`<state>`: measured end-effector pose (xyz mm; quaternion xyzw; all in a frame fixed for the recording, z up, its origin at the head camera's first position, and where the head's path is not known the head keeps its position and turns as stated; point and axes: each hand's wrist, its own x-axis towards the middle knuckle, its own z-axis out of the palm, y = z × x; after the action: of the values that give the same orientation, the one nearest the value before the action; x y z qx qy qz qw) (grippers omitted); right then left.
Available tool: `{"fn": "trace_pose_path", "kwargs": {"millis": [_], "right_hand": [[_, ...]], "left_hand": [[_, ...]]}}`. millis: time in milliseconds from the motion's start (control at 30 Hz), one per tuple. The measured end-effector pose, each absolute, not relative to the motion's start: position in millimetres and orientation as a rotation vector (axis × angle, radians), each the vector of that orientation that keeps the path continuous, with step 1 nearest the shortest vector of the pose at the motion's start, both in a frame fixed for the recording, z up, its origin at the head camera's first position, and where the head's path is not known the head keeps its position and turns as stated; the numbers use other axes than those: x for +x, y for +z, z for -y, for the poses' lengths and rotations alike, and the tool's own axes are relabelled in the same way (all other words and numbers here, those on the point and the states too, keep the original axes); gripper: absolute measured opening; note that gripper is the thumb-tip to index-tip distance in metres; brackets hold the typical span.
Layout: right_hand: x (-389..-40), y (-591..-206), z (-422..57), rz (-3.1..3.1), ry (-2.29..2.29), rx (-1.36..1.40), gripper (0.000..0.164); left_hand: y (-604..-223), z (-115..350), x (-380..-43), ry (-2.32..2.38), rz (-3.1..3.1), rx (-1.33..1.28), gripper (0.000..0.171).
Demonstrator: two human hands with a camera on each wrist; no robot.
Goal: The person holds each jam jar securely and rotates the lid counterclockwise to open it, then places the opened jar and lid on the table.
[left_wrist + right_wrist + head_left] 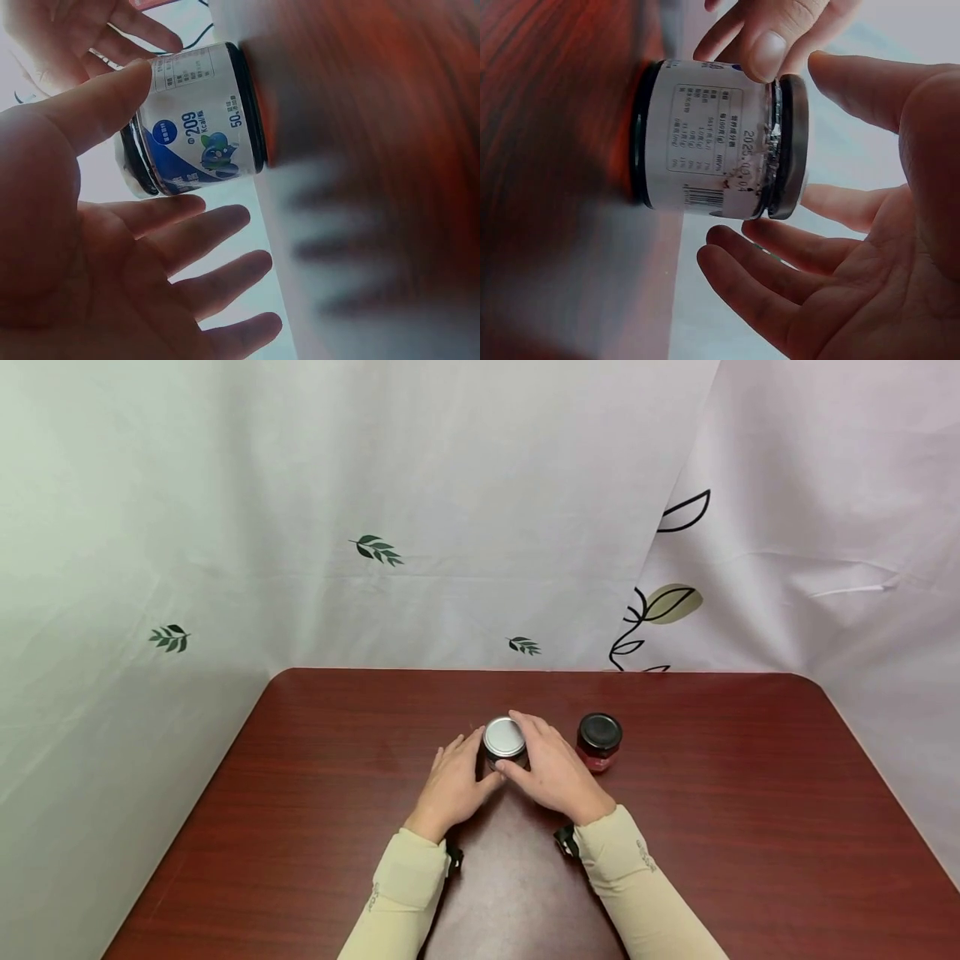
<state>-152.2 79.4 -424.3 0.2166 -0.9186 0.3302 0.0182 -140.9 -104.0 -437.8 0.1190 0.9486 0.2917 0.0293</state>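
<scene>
A glass jar with a silver lid stands upright on the table between both hands. Its white and blue label shows blueberries in the left wrist view, and a printed table and barcode in the right wrist view. My left hand holds the jar's side between thumb and index finger, its other fingers spread loosely. From the right, my right hand grips around the lid, thumb at the near edge and index finger at the far edge. Its lower fingers extend beside the jar.
A second jar, with a black lid and red contents, stands just right of my right hand on the dark red wooden table. White curtains with leaf prints hang behind the table's far edge and along its sides.
</scene>
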Motion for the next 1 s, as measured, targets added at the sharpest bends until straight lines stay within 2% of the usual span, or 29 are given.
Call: {"fn": "trace_pose_path", "kwargs": {"millis": [1000], "right_hand": [[-153.2, -438.5, -71.0, 2.851, 1.070, 0.583, 0.072]], "left_hand": [[-435.3, 103.3, -142.9, 0.916, -2.959, 0.384, 0.059]]}}
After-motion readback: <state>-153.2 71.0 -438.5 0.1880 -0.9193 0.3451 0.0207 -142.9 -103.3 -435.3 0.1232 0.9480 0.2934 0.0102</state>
